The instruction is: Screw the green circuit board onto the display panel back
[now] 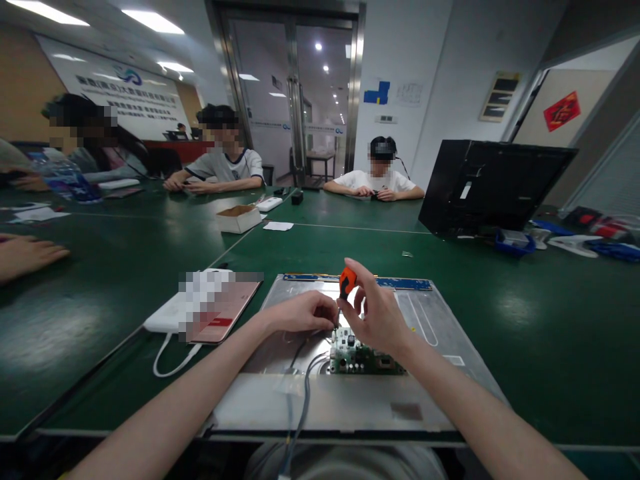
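Observation:
A stubby orange and black screwdriver [347, 283] stands nearly upright in the closed fingers of my right hand [379, 319]. Its thin shaft points down at the upper left corner of a green circuit board [360, 360]. My left hand [306, 311] is beside that corner, close to the shaft, its fingers pinched together; what they hold, if anything, is hidden. Under both hands lies a flat metal display panel [255, 400] with a blue strip [415, 284] along its far edge. Grey cables [306, 400] run from the board's left side toward my lap.
Left of the panel, a white power bank [167, 317] is cabled to a phone [235, 310]. A black monitor [495, 187] stands at the back right beside a blue tray [515, 245]. Across the green table are an open box [239, 219] and several seated people. Another person's hand [33, 257] rests at far left.

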Tool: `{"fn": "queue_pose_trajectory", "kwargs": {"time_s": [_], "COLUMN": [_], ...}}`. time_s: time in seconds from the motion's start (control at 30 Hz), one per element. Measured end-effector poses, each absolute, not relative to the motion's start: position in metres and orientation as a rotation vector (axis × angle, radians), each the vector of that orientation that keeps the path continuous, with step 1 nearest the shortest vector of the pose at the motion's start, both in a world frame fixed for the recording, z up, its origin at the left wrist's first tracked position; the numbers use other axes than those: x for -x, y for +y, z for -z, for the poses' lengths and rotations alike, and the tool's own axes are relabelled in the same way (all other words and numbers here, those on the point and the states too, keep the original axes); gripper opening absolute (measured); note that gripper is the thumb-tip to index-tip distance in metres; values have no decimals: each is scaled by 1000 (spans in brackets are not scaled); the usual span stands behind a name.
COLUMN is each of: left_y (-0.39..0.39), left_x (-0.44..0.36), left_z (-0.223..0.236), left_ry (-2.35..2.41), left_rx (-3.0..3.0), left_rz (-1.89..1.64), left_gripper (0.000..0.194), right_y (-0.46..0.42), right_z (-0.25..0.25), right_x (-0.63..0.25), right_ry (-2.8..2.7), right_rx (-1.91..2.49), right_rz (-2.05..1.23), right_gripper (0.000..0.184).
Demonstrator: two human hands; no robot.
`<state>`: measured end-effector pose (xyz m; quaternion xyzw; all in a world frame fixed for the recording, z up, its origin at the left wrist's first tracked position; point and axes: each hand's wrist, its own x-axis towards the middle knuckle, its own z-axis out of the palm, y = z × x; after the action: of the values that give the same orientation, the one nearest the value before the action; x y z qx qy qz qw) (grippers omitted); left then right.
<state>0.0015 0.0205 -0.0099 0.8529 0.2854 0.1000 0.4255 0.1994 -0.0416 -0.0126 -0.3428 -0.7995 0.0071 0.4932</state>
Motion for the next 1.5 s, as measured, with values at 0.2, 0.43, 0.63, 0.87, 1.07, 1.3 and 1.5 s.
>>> {"fn": "queue_pose_trajectory", "kwargs": {"time_s": [0.2, 0.43, 0.63, 0.87, 1.07, 1.3, 1.5], "left_y": [20, 19, 20, 22, 23, 24, 25], "left_x": [-2, -2, -2, -2, -1, 0, 0], "left_z": [11, 9, 10, 12, 14, 15, 14], "left_ry": [753, 759, 754, 707, 705, 689, 702], "left_rx": [-2115, -2133, -2127, -2157, -2119, -2145, -2183], "left_rz": [-227, -236, -229, -257, -238, -257, -258], "left_gripper": [8, 10, 11, 7, 9, 10, 9], "right_y": [-41, -41, -41, -40, -44, -41, -39], "right_z": [13, 14, 13, 12, 12, 15, 16], "right_x": [-199, -199, -200, -200, -198, -199, -200], "right_ry": [-1930, -1931, -1942, -1961, -1962, -1955, -1968], "right_rx": [823, 821, 829, 833, 834, 849, 870], "right_rz": [-14, -21, -35, 17, -73, -27, 15], "right_gripper": [65, 65, 69, 64, 72, 70, 66]}}
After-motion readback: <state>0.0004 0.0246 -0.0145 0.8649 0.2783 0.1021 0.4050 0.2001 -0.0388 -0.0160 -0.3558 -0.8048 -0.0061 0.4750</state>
